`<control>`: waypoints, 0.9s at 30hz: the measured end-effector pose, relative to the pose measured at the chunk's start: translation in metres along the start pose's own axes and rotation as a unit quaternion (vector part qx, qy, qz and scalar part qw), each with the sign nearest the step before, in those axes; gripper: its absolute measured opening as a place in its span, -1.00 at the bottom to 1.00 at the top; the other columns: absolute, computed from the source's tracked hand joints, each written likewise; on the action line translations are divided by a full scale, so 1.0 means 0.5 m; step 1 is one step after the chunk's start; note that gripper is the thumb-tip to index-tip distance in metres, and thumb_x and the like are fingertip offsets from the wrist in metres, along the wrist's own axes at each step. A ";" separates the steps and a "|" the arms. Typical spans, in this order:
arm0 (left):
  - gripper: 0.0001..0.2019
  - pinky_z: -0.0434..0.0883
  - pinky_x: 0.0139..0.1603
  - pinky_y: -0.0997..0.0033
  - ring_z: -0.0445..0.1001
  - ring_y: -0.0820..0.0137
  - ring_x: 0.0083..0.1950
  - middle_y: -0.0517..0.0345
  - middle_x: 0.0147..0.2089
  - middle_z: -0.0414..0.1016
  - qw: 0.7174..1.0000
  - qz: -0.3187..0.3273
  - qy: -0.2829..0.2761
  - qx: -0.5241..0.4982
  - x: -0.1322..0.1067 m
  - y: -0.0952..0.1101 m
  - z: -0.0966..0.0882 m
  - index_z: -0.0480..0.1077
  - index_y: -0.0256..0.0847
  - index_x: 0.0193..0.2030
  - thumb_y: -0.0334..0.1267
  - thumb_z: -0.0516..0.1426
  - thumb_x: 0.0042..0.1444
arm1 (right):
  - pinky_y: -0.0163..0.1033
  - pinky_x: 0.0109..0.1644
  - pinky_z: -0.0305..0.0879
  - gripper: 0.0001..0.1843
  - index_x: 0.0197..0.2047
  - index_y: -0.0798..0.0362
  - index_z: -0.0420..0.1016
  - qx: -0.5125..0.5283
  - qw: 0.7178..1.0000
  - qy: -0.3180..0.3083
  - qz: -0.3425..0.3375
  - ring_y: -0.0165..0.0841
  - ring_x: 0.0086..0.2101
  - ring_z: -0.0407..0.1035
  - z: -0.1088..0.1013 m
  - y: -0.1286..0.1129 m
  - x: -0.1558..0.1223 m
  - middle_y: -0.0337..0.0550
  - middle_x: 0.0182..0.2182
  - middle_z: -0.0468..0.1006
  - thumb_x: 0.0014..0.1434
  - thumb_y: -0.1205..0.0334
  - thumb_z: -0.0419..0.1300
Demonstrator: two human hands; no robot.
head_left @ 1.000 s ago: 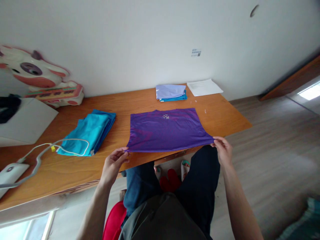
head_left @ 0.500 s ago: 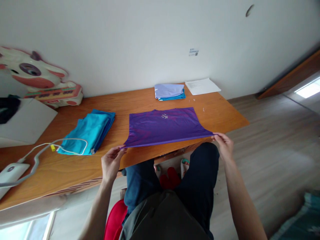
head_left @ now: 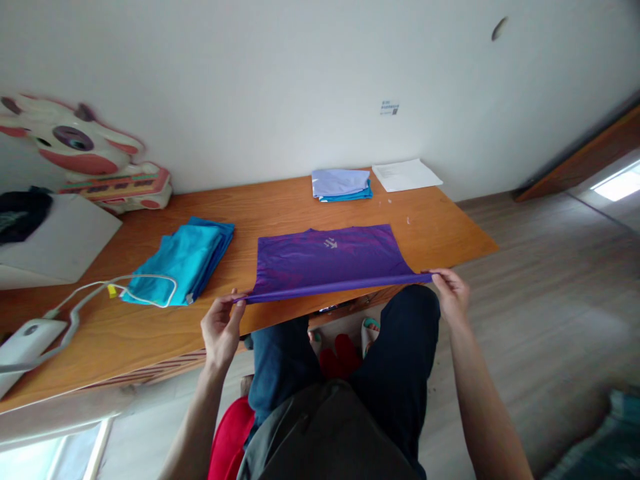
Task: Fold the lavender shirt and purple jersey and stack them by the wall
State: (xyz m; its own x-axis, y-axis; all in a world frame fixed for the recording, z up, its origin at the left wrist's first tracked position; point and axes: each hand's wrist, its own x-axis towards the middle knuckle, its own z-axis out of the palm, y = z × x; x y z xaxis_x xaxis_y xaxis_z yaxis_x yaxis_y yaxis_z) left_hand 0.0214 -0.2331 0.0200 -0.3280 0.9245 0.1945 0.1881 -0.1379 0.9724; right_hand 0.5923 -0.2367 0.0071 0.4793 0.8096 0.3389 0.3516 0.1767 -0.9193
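Note:
A purple shirt (head_left: pixel 325 260) with a small pale print lies folded on the wooden desk, its near edge stretched taut along the desk's front. My left hand (head_left: pixel 223 327) pinches the near left corner between thumb and fingers. At the opposite end, my right hand (head_left: pixel 451 293) grips the near right corner, just beyond the desk's edge. To the left of the shirt rests a stack of folded blue clothes (head_left: pixel 187 257). Behind it sits a smaller folded pile with a lavender garment (head_left: pixel 340 180) on top of a blue one.
White paper (head_left: pixel 406 175) lies at the back right of the desk (head_left: pixel 270 200). On the left are a white power strip or charger (head_left: pixel 35 340) with a cable (head_left: pixel 75 320) looping over the blue stack, a white box (head_left: pixel 75 237) and a cow-shaped toy keyboard (head_left: pixel 115 190).
The shirt's near edge now forms a thicker, rolled-looking band between my hands. The shirt's far edge has come slightly toward me. Both hands keep hold of the corners.

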 end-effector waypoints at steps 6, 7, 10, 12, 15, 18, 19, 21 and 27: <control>-0.70 0.58 0.01 0.24 0.64 0.22 -0.05 0.02 -0.10 0.64 0.999 0.010 0.044 0.013 0.005 -0.011 0.007 0.50 -0.18 -0.04 -0.03 0.32 0.22 | -0.07 -0.07 0.54 -0.74 -0.15 -0.07 0.67 -0.014 1.000 0.004 -0.006 -0.19 -0.21 0.58 0.003 0.013 0.003 -0.12 -0.23 0.69 0.22 -0.05 0.39; -0.69 0.57 -0.04 0.27 0.63 0.26 -0.11 0.04 -0.13 0.62 0.999 0.010 0.048 0.013 0.008 -0.012 0.010 0.50 -0.17 -0.04 -0.03 0.32 0.22 | -0.06 -0.06 0.54 -0.74 -0.14 -0.07 0.66 -0.018 1.000 0.005 -0.008 -0.19 -0.21 0.58 0.007 0.014 0.004 -0.12 -0.22 0.69 0.23 -0.06 0.38; -0.69 0.54 -0.14 0.34 0.60 0.31 -0.20 0.07 -0.16 0.60 0.999 0.004 0.050 0.009 0.025 -0.014 0.021 0.50 -0.17 -0.04 -0.02 0.32 0.22 | -0.03 0.00 0.53 -0.72 -0.11 -0.08 0.66 -0.023 1.000 0.004 -0.013 -0.17 -0.16 0.59 0.021 0.015 0.015 -0.11 -0.17 0.70 0.25 -0.07 0.36; -0.68 0.52 -0.19 0.37 0.59 0.32 -0.22 0.07 -0.16 0.60 0.999 0.004 0.049 0.014 0.049 -0.018 0.029 0.49 -0.17 -0.04 -0.01 0.32 0.22 | -0.03 0.04 0.52 -0.72 -0.09 -0.08 0.66 -0.018 1.000 0.000 -0.018 -0.17 -0.13 0.58 0.035 0.017 0.035 -0.11 -0.14 0.70 0.26 -0.07 0.36; -0.66 0.45 -0.32 0.42 0.58 0.32 -0.29 0.07 -0.17 0.60 0.998 0.012 0.034 0.046 0.113 -0.025 0.049 0.50 -0.18 -0.02 0.01 0.30 0.22 | -0.03 0.04 0.52 -0.68 -0.06 -0.07 0.66 -0.016 1.000 -0.009 -0.026 -0.16 -0.11 0.59 0.068 0.023 0.092 -0.10 -0.12 0.70 0.26 -0.10 0.35; -0.65 0.45 -0.32 0.39 0.59 0.29 -0.29 0.03 -0.13 0.64 0.994 0.037 0.006 0.106 0.202 -0.039 0.080 0.52 -0.19 0.01 0.03 0.25 0.26 | -0.01 0.04 0.53 -0.63 -0.05 -0.06 0.65 -0.043 0.998 -0.033 -0.043 -0.13 -0.10 0.59 0.117 0.034 0.171 -0.06 -0.10 0.71 0.27 -0.14 0.32; -0.65 0.46 -0.29 0.37 0.60 0.27 -0.27 0.01 -0.10 0.65 0.990 0.049 -0.003 0.132 0.233 -0.045 0.092 0.53 -0.19 0.03 0.02 0.24 0.28 | 0.00 0.05 0.53 -0.63 -0.07 -0.05 0.65 -0.061 0.996 -0.044 -0.051 -0.12 -0.10 0.59 0.136 0.040 0.198 -0.04 -0.11 0.72 0.28 -0.15 0.30; -0.66 0.47 -0.22 0.31 0.61 0.24 -0.24 -0.01 -0.08 0.67 0.979 0.067 -0.023 0.192 0.287 -0.060 0.116 0.55 -0.19 0.04 0.00 0.21 0.30 | 0.03 0.07 0.51 -0.64 -0.12 -0.03 0.65 -0.109 0.990 -0.064 -0.066 -0.09 -0.11 0.60 0.174 0.055 0.243 0.00 -0.14 0.72 0.28 -0.15 0.28; -0.71 0.46 -0.01 0.10 0.57 0.03 -0.04 -0.07 -0.11 0.65 0.922 0.099 -0.048 0.372 0.348 -0.097 0.155 0.60 -0.13 0.01 -0.04 0.18 0.32 | 0.08 0.09 0.49 -0.69 -0.17 -0.02 0.64 -0.216 0.968 -0.110 -0.064 -0.05 -0.12 0.60 0.241 0.113 0.288 0.05 -0.15 0.73 0.31 -0.06 0.21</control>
State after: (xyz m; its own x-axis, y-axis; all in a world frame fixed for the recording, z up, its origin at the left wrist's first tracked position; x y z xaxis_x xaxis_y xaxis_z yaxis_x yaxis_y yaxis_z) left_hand 0.0269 -0.0381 -0.0036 -0.1425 0.9397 0.3107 0.8294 -0.0579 0.5556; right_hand 0.5840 -0.0427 -0.0201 0.2432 0.9047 0.3499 0.7232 0.0712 -0.6870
